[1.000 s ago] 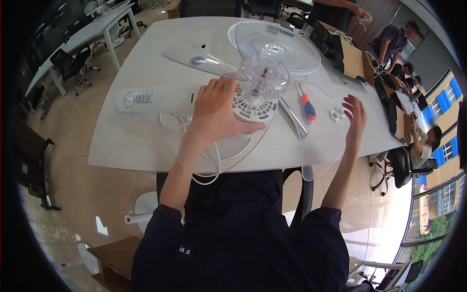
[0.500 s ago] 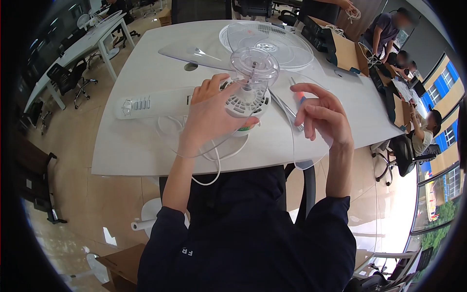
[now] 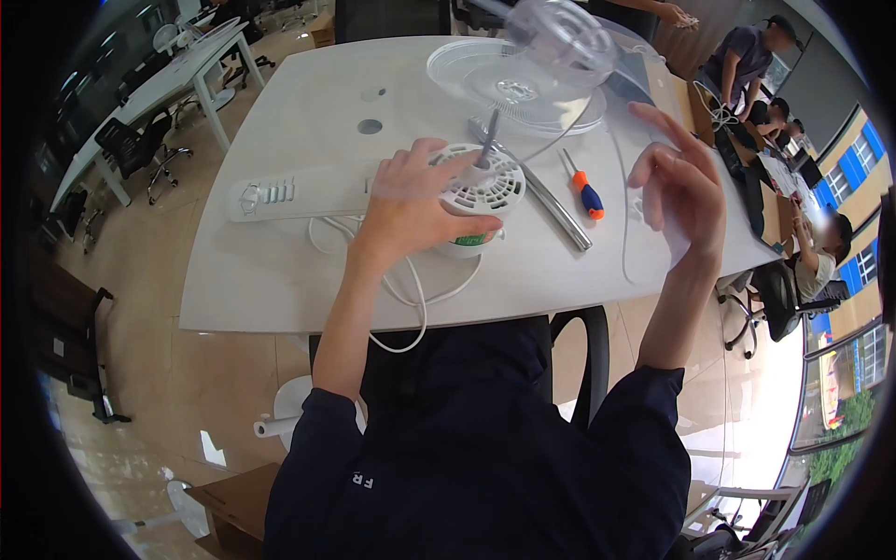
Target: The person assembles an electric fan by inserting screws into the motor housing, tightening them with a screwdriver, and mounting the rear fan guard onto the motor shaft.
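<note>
My left hand (image 3: 401, 201) is wrapped around the white fan motor housing (image 3: 478, 191), thumb at its front side. From the housing's vented face a metal shaft (image 3: 490, 135) points upward, bare. My right hand (image 3: 686, 182), fingers curled, holds the clear plastic fan blade (image 3: 565, 42) by one of its vanes. The blade is off the shaft, tilted, blurred by motion, and its hub hangs above the far part of the table. Its see-through vane overlaps my fingers, so the exact grip is hard to see. A white fan stand (image 3: 317, 191) lies left of the motor.
A round clear fan grille (image 3: 513, 91) lies at the back of the white table (image 3: 280, 289). An orange-and-blue screwdriver (image 3: 586, 194) and a metal tube (image 3: 560, 215) lie right of the motor. A white cord (image 3: 422, 317) hangs over the front edge. Other people (image 3: 742, 61) work at the right.
My right hand has moved right, and the fan blade has gone up and to the right, away from the motor shaft. My left hand stays on the motor housing.
</note>
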Action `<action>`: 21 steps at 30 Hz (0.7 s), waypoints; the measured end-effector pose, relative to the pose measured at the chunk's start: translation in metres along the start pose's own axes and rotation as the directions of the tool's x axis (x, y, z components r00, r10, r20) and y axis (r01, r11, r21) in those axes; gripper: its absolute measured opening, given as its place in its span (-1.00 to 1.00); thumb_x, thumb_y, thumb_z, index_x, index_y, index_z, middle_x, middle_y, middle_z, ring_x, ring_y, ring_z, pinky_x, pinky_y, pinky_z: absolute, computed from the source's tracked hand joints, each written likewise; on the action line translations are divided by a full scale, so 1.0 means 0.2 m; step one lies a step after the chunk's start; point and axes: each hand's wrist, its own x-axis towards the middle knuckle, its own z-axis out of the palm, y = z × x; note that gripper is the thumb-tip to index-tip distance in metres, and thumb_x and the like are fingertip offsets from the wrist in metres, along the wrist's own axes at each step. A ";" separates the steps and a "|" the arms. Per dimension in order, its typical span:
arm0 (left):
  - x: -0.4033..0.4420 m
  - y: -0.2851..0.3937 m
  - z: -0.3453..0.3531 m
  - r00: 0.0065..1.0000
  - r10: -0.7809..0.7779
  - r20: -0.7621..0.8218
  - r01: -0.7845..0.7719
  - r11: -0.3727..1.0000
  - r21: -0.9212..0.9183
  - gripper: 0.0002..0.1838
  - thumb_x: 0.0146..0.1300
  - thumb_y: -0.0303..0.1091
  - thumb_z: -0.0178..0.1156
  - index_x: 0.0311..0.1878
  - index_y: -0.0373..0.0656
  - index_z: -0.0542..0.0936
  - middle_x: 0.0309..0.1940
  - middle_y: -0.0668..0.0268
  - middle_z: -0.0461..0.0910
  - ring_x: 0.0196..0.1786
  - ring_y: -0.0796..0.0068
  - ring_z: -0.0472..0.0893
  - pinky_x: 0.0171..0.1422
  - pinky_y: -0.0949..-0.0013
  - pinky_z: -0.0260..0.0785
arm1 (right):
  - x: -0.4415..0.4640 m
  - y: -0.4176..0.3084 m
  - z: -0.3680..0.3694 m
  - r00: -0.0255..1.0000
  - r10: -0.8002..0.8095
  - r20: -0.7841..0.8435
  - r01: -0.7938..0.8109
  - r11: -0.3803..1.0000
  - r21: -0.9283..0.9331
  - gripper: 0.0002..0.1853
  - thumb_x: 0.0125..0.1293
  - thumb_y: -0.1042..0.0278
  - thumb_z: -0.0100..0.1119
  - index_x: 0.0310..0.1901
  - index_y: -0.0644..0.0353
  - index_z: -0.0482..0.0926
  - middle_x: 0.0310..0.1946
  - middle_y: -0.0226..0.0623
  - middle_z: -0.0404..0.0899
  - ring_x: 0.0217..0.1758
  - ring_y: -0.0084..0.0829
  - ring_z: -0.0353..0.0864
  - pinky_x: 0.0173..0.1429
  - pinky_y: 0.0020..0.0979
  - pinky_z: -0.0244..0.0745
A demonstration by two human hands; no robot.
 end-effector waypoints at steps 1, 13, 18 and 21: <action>0.01 0.00 0.01 1.000 -0.011 0.000 0.011 1.000 -0.022 -0.02 -0.18 0.24 0.69 0.40 0.13 0.66 0.39 0.15 0.49 0.37 0.02 0.53 0.49 -0.05 0.34 | -0.02 -0.01 -0.04 1.000 0.001 -0.009 -0.002 1.000 -0.015 -0.40 0.49 0.44 -0.02 0.49 0.60 0.30 -0.32 0.03 0.73 -0.65 -0.49 0.60 -0.54 -0.54 0.47; -0.05 -0.01 0.03 0.988 0.099 -0.121 -0.097 0.995 0.027 -0.01 -0.18 0.33 0.66 0.35 0.03 0.70 0.34 0.14 0.50 0.34 0.07 0.53 0.48 -0.05 0.30 | -0.57 0.56 -0.97 0.607 0.032 -0.794 -0.104 0.994 -0.039 -0.50 0.46 0.54 0.00 0.40 0.53 0.40 -0.10 0.14 0.76 -0.36 -0.42 0.75 -0.31 -0.56 0.60; -0.05 0.01 0.02 0.991 0.082 -0.108 -0.080 0.996 0.027 -0.02 -0.19 0.30 0.68 0.34 0.01 0.70 0.35 0.14 0.50 0.36 0.08 0.51 0.48 -0.04 0.30 | -0.54 0.75 -1.12 0.581 0.145 -0.801 -0.176 0.983 0.050 -0.53 0.44 0.49 0.03 0.33 0.55 0.41 -0.10 0.16 0.77 -0.22 -0.26 0.78 -0.09 -0.40 0.66; -0.06 0.02 0.02 0.991 0.079 -0.106 -0.078 0.997 0.017 -0.03 -0.19 0.27 0.69 0.33 0.00 0.70 0.35 0.14 0.50 0.38 0.08 0.50 0.47 -0.04 0.30 | -0.44 0.86 -1.23 0.577 0.176 -0.797 -0.220 0.974 0.055 -0.54 0.43 0.45 0.07 0.29 0.54 0.45 -0.10 0.16 0.77 -0.20 -0.21 0.78 -0.01 -0.33 0.67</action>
